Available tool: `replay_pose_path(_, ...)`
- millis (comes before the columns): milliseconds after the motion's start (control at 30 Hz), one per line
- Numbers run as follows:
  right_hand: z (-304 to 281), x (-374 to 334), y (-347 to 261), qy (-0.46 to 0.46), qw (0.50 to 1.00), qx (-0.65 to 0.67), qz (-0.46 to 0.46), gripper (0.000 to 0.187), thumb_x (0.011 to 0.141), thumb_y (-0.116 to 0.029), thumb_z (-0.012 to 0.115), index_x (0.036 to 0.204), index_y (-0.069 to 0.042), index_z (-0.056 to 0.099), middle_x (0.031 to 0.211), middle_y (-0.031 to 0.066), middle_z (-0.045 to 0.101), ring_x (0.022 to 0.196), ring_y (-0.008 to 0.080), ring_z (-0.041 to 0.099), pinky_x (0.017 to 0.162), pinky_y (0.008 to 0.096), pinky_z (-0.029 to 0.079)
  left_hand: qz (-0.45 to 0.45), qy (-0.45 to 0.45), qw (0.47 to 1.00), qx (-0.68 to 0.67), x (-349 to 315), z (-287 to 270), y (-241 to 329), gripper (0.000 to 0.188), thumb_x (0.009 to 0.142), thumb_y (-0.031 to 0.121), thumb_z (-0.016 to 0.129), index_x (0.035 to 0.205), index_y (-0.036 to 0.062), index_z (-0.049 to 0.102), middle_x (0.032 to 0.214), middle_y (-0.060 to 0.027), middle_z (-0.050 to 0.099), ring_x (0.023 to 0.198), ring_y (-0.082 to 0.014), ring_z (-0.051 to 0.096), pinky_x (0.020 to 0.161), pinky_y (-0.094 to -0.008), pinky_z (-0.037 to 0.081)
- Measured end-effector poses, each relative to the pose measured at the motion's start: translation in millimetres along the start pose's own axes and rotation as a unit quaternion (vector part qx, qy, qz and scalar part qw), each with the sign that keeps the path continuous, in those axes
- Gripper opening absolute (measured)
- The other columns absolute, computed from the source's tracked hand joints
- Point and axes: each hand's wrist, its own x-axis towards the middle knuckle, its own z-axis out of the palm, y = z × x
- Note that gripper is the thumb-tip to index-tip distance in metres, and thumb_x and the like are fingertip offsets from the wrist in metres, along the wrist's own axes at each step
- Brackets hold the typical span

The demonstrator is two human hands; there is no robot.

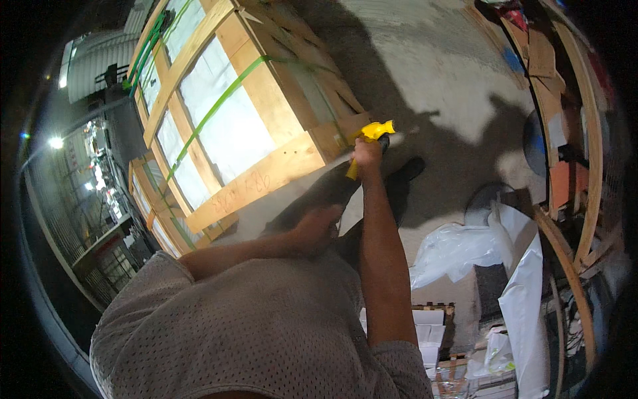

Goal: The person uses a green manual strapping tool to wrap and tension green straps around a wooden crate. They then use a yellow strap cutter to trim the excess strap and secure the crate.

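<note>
My right hand (367, 158) is closed around the handle of a yellow hammer-shaped tool (377, 130). Its head sticks out above my fist and the handle end shows below; the exact kind is hard to make out. Just left of it is the lower corner of a large wooden crate (309, 151), lined with white sheeting and bound by a green strap (219, 108). My left hand (320, 229) hangs low in front of my body by my leg, dark and blurred, so its fingers cannot be read.
A second wooden crate (154, 209) stands behind the large one at left. Along the right lie clear plastic film (458, 249), a white sheet (522, 302) and wooden boards (585, 146). White boxes (428, 332) sit lower down. Shadows fall across the concrete floor (425, 80).
</note>
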Motion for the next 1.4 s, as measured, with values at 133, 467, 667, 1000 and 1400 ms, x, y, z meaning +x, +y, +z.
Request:
replay_pose_path(133, 1.3, 1.6, -8.5, 0.028, 0.989, -0.125, -0.067, 0.016, 0.089, -0.014, 0.059, 0.079, -0.004, 0.053, 0.062, 0.0043, 0.052, 0.049, 0.0176, 0.054, 0.046, 0.0326, 0.044, 0.067, 0.001, 0.992, 0.11, -4.0, -5.5, -2.0, 0.019, 0.089, 0.012, 0.05, 0.099, -0.003, 0.051, 0.079, -0.0208, 0.055, 0.071, -0.0339, 0.055, 0.064, -0.0425, 0.045)
replay_pose_path(467, 1.4, -24.1, -24.4, 0.04, 0.998, 0.021, 0.045, 0.008, 0.089, -0.011, 0.055, 0.083, -0.006, 0.053, 0.064, 0.0046, 0.051, 0.05, 0.0165, 0.054, 0.048, 0.0319, 0.046, -0.084, -0.028, 0.995, -0.049, -4.8, -17.7, 23.3, 0.039, 0.101, 0.036, 0.039, 0.083, 0.0026, 0.05, 0.065, -0.0066, 0.05, 0.055, -0.019, 0.045, 0.053, -0.0347, 0.04)
replay_pose_path(667, -4.2, -2.8, -2.0, -0.11, 0.989, -0.032, -0.09, 0.006, 0.088, -0.011, 0.054, 0.083, -0.008, 0.052, 0.063, 0.0039, 0.048, 0.053, 0.0179, 0.054, 0.05, 0.0338, 0.046, -0.039, -0.017, 0.999, 0.003, -8.1, -33.5, 18.8, 0.045, 0.101, 0.045, 0.037, 0.083, 0.0053, 0.051, 0.067, -0.0047, 0.047, 0.06, -0.0156, 0.044, 0.056, -0.0341, 0.039)
replay_pose_path(1000, -6.1, -56.6, -24.0, 0.009, 0.999, 0.024, 0.036, 0.01, 0.091, -0.014, 0.053, 0.096, -0.005, 0.052, 0.069, 0.0059, 0.052, 0.053, 0.0172, 0.051, 0.05, 0.0326, 0.045, -0.139, -0.041, 0.989, 0.034, -24.0, -30.5, 31.9, 0.055, 0.099, 0.047, 0.04, 0.082, -0.0022, 0.056, 0.071, -0.0105, 0.056, 0.066, -0.0195, 0.054, 0.062, -0.0372, 0.045)
replay_pose_path(1400, -8.8, -48.8, 12.5, 0.024, 0.964, 0.262, 0.033, 0.014, 0.09, -0.016, 0.054, 0.093, -0.003, 0.054, 0.071, 0.0046, 0.051, 0.058, 0.0201, 0.055, 0.05, 0.0351, 0.046, -0.114, -0.04, 0.988, 0.095, -13.0, -33.5, 21.4, 0.05, 0.096, 0.046, 0.046, 0.083, -0.0009, 0.058, 0.07, -0.0107, 0.057, 0.064, -0.021, 0.053, 0.061, -0.038, 0.044)
